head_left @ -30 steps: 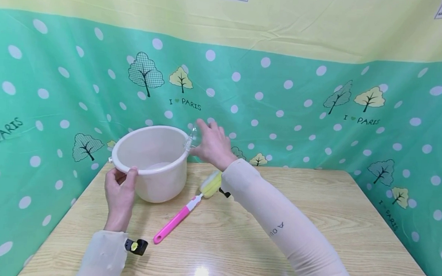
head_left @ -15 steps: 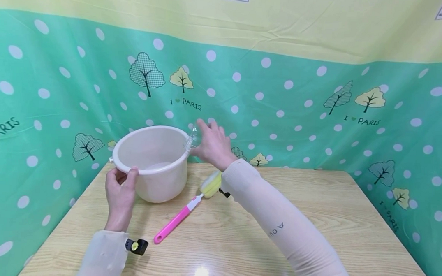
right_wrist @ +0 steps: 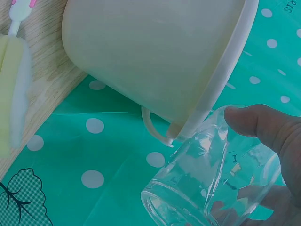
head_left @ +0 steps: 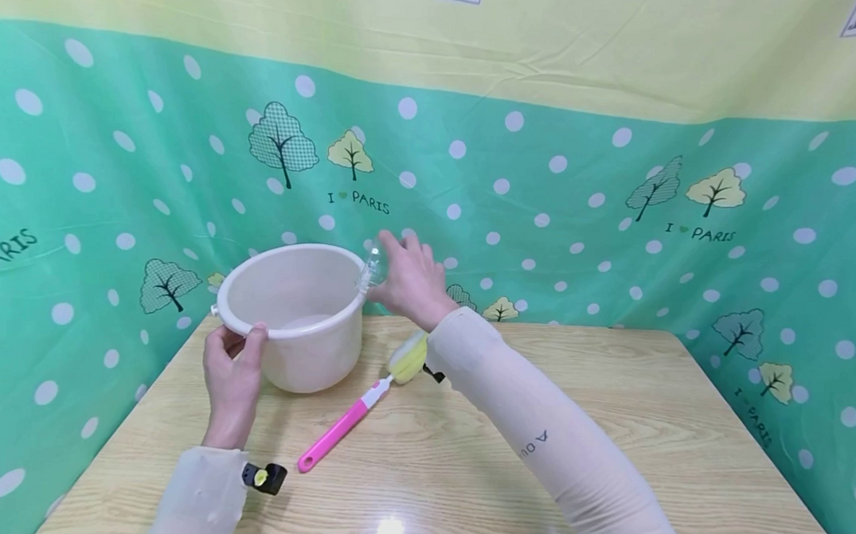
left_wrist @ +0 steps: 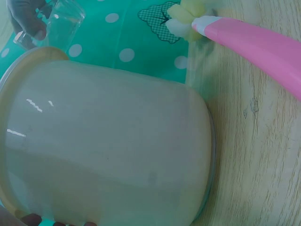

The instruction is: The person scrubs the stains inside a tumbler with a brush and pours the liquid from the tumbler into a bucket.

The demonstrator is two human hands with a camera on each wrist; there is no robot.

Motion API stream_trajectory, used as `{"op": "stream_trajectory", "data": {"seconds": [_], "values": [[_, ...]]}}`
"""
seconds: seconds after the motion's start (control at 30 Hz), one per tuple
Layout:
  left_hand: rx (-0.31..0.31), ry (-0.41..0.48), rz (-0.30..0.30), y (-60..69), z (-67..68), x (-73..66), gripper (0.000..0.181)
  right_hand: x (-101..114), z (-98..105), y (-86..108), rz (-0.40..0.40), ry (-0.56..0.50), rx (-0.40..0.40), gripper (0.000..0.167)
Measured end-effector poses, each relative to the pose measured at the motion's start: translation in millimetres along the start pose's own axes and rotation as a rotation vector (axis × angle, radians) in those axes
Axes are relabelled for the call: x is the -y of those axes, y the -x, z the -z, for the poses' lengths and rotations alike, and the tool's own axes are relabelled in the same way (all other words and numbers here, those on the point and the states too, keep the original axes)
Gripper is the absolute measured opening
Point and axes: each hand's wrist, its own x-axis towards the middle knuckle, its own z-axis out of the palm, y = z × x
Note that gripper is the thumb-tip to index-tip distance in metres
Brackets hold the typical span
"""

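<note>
A white plastic bucket (head_left: pixel 309 357) stands on the left of the table, near the back. My left hand (head_left: pixel 233 378) grips its near rim, thumb on top and fingers against the outside. Over at the right rim, my right hand (head_left: pixel 416 282) holds a clear drinking glass (right_wrist: pixel 188 174) that tilts against the bucket's edge. The right wrist view shows the thumb at one end of the glass and fingers behind it. Whether the glass contains any liquid, I cannot tell.
A bottle brush with a pink handle (head_left: pixel 334 434) and a yellow and white sponge head (head_left: pixel 408 358) lies in front of the bucket, its head beside my right sleeve. Green dotted cloth (head_left: pixel 581 202) hangs behind and beside the wooden table (head_left: pixel 609 386).
</note>
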Motion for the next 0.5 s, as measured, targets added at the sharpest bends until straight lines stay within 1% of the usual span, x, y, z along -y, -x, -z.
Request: {"op": "stream_trajectory", "data": {"seconds": [0.5], "values": [[-0.001,0.004,-0.005,-0.7,-0.1,0.8,0.061,1.2,1.6,0.0,-0.004,0.014,0.006,0.096]]}}
